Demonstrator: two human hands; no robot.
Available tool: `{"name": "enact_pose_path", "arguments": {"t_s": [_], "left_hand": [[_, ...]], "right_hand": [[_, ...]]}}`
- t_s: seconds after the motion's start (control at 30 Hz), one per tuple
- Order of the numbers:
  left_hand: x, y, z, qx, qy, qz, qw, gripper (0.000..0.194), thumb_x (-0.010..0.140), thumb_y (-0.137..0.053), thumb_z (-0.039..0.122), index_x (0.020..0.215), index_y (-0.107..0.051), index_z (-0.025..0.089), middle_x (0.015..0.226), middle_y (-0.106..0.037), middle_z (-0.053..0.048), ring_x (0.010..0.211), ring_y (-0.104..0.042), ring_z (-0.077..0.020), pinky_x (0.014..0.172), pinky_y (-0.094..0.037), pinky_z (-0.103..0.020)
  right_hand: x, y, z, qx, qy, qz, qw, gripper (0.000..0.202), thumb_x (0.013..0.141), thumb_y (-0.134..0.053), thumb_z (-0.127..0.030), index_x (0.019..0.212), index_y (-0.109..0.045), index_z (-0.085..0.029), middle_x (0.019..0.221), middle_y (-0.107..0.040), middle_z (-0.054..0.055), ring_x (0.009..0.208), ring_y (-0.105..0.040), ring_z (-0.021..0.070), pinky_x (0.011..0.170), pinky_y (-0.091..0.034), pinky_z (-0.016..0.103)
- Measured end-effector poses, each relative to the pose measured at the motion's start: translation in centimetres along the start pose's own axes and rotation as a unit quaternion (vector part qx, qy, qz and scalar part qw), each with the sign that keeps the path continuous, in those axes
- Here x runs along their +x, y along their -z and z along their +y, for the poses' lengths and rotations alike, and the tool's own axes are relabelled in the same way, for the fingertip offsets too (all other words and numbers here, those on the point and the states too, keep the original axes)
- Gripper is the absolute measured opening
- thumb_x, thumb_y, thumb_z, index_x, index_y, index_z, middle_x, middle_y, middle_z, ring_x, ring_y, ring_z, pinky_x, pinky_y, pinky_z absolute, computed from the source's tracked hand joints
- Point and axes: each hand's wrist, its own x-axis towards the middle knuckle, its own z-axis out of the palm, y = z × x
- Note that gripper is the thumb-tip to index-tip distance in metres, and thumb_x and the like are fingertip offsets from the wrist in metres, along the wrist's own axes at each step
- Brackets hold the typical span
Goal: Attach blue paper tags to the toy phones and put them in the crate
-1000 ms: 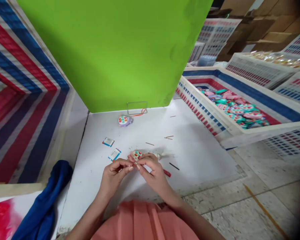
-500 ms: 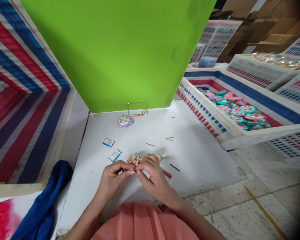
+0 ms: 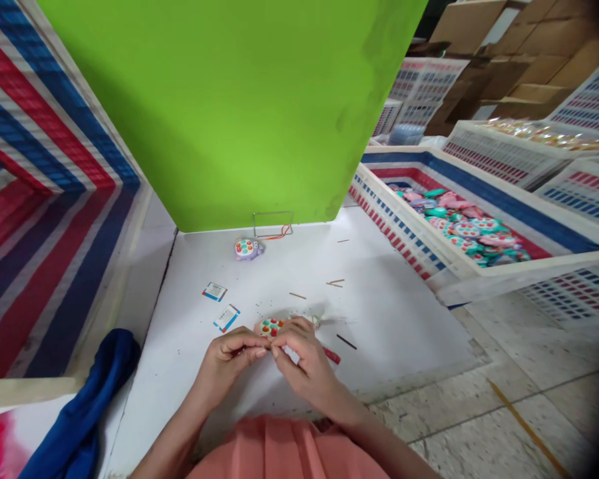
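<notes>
My left hand (image 3: 229, 362) and my right hand (image 3: 302, 356) meet low over the white tabletop, thumbs and forefingers pinched tip to tip. Whatever lies between the fingertips is too small to make out. Just beyond them is a pink toy (image 3: 271, 327) with coloured dots on a white back, partly hidden by my fingers. A red object (image 3: 332, 356) lies beside my right hand, and a pale loop of cord (image 3: 317, 320) shows past its knuckles. Farther back sits a purple dotted toy animal (image 3: 248, 249) with eyes.
Two small printed cards (image 3: 226, 318) lie left of the toy. Thin sticks (image 3: 336, 283) and a dark rod (image 3: 346, 341) are scattered rightward. A wire frame with orange cord (image 3: 273, 224) rests against the green panel (image 3: 239, 120). At right stands a crate (image 3: 459, 274) of similar toys.
The fingertips stay pinched together with small shifts. An orange-red strand seen by the fingers before is now hardly visible. The whole view has tilted slightly.
</notes>
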Motion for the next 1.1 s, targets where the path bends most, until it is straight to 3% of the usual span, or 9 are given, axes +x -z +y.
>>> {"name": "enact_pose_path", "arguments": {"t_s": [0.17, 0.3, 0.57, 0.7, 0.8, 0.9, 1.0, 1.1], "left_hand": [[0.0, -0.5, -0.5, -0.072, 0.065, 0.033, 0.995, 0.014, 0.068, -0.073, 0.028, 0.072, -0.067, 0.016, 0.067, -0.064, 0.000, 0.064, -0.057, -0.0119, 0.061, -0.044, -0.022], [0.0, -0.6, -0.4, -0.074, 0.077, 0.030, 0.994, 0.019, 0.065, -0.075, 0.030, 0.067, -0.065, 0.014, 0.061, -0.061, 0.001, 0.059, -0.054, -0.0112, 0.058, -0.043, -0.021], [-0.3, -0.4, -0.7, -0.029, 0.048, 0.034, 0.998, 0.016, 0.065, -0.074, 0.031, 0.064, -0.069, 0.016, 0.064, -0.067, -0.002, 0.064, -0.059, -0.0148, 0.064, -0.049, -0.024], [-0.4, 0.0, -0.5, 0.028, 0.004, 0.034, 0.999, 0.015, 0.066, -0.073, 0.033, 0.071, -0.072, 0.019, 0.070, -0.069, -0.004, 0.068, -0.062, -0.0175, 0.066, -0.051, -0.025], [-0.1, -0.1, -0.1, 0.051, -0.034, 0.045, 0.997, 0.025, 0.067, -0.072, 0.036, 0.088, -0.072, 0.023, 0.082, -0.070, -0.004, 0.073, -0.063, -0.0184, 0.070, -0.053, -0.026], [0.3, -0.3, -0.2, 0.083, -0.017, 0.029, 0.996, 0.028, 0.071, -0.067, 0.041, 0.093, -0.072, 0.024, 0.090, -0.070, -0.005, 0.078, -0.065, -0.0195, 0.070, -0.054, -0.026], [0.4, -0.3, -1.1, 0.121, -0.008, 0.002, 0.993, 0.028, 0.072, -0.065, 0.045, 0.087, -0.072, 0.023, 0.090, -0.070, -0.006, 0.082, -0.065, -0.0217, 0.071, -0.054, -0.026], [0.2, -0.2, -2.2, 0.138, -0.002, -0.027, 0.990, 0.029, 0.074, -0.062, 0.047, 0.088, -0.071, 0.024, 0.090, -0.070, -0.005, 0.088, -0.064, -0.0225, 0.077, -0.053, -0.026]], "right_hand": [[-0.2, -0.3, 0.2, 0.020, -0.004, 0.019, 1.000, 0.014, 0.085, -0.047, -0.014, 0.075, -0.053, -0.022, 0.075, -0.060, 0.000, 0.081, -0.052, 0.0176, 0.082, -0.036, 0.036], [-0.2, -0.3, 0.0, 0.024, 0.011, 0.021, 0.999, 0.013, 0.085, -0.045, -0.012, 0.080, -0.053, -0.022, 0.080, -0.062, 0.001, 0.084, -0.052, 0.0179, 0.084, -0.036, 0.038], [-0.4, -0.6, -0.2, 0.019, 0.025, 0.028, 0.999, 0.012, 0.086, -0.046, -0.013, 0.083, -0.053, -0.022, 0.087, -0.063, 0.002, 0.089, -0.052, 0.0185, 0.086, -0.036, 0.038], [-0.3, 0.5, -1.4, 0.090, -0.010, 0.016, 0.996, 0.012, 0.089, -0.045, -0.019, 0.082, -0.053, -0.022, 0.085, -0.061, 0.002, 0.089, -0.054, 0.0168, 0.086, -0.038, 0.035], [0.1, 1.9, -1.8, 0.210, -0.098, 0.037, 0.972, 0.013, 0.092, -0.043, -0.028, 0.088, -0.053, -0.022, 0.088, -0.060, 0.003, 0.086, -0.055, 0.0156, 0.077, -0.043, 0.030], [0.9, 4.0, -0.5, 0.250, -0.134, 0.068, 0.957, 0.016, 0.092, -0.043, -0.033, 0.091, -0.054, -0.021, 0.090, -0.061, 0.003, 0.080, -0.057, 0.0145, 0.073, -0.044, 0.028], [2.5, 7.5, 2.8, 0.139, -0.111, 0.099, 0.979, 0.016, 0.089, -0.047, -0.030, 0.088, -0.058, -0.020, 0.093, -0.062, 0.005, 0.090, -0.056, 0.0170, 0.082, -0.042, 0.031], [5.0, 13.8, 6.2, -0.032, -0.082, 0.180, 0.980, 0.018, 0.086, -0.045, -0.029, 0.082, -0.060, -0.019, 0.085, -0.063, 0.005, 0.086, -0.056, 0.0187, 0.082, -0.042, 0.035]]}}
